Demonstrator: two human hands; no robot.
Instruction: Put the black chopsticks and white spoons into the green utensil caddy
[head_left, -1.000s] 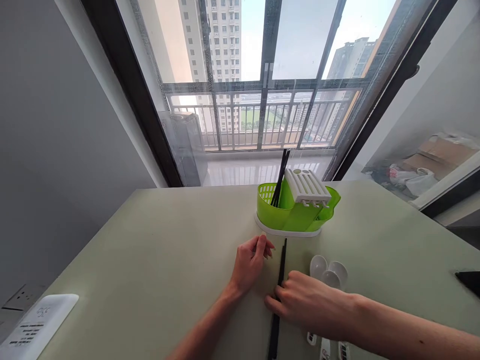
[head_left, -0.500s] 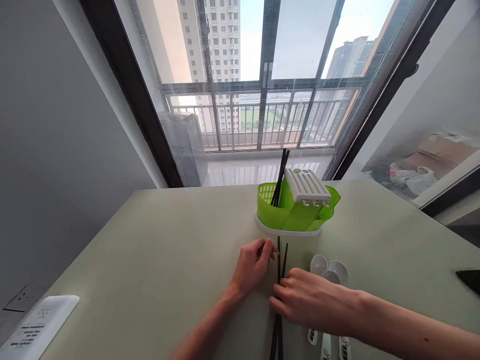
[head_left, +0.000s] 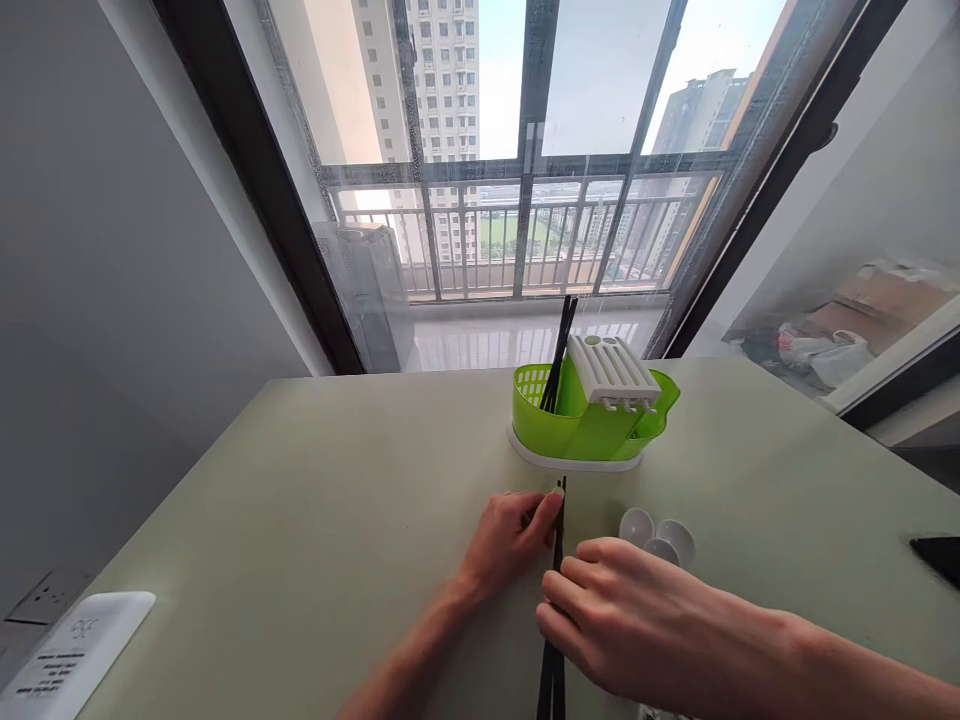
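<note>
Black chopsticks point(head_left: 553, 672) run up from the bottom edge of the view, just above the table. My left hand point(head_left: 517, 530) pinches them close to their far tips, thumb on top. Around their middle, my right hand point(head_left: 600, 610) has its fingers curled from the right side. Several white spoons point(head_left: 677, 541) lie beyond my right hand, which hides most of their handles. Behind both hands stands a green utensil holder point(head_left: 551, 432) with a white slotted top, and more black chopsticks point(head_left: 561, 352) lean in its left basket.
The pale green table point(head_left: 337, 520) reaches to a large window at the back. A white digital device point(head_left: 79, 650) sits at the left front edge, and a dark object point(head_left: 937, 560) at the right edge. Cardboard boxes and bags are piled beyond the glass at right.
My left hand has closed its thumb and fingers on the chopsticks' far ends. Those tips, apart before, are now drawn together. The right hand has barely shifted and covers more of the spoon handles.
</note>
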